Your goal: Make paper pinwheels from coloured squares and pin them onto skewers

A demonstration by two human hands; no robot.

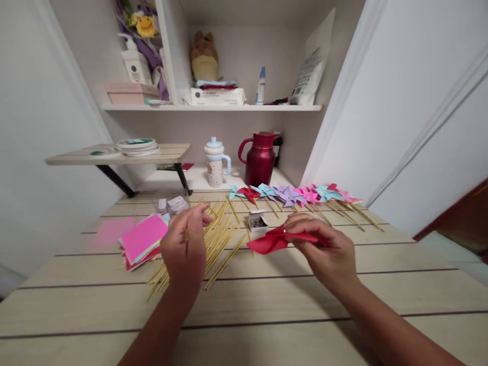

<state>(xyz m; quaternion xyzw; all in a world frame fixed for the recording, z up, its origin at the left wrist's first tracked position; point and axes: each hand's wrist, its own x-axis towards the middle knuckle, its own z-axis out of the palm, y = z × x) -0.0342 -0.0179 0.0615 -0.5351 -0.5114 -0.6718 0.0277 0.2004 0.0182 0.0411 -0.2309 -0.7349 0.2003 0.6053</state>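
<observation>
While the right hand point(328, 249) pinches a folded red paper pinwheel head point(274, 240) between thumb and fingertips, holding it just above the wooden tabletop point(267, 295), the left hand point(185, 244) hovers over the loose pile of bamboo sticks point(221, 244), fingers curled together around what looks like a single stick (too thin against the palm to be certain). The red paper extends leftward from the right grip, its long axis roughly level and pointing toward the left hand, so the two sit near each other with only a short gap of table between. Most sticks lie with their long axes running diagonally, from near left to far right, directly under and beside the left hand, which is clearly the nearer one to them. Just behind the paper stands a small open box of pins point(257, 221); a stack of coloured paper squares point(144, 239) lies left of the sticks, and finished pinwheels point(290, 195) line the far edge.
</observation>
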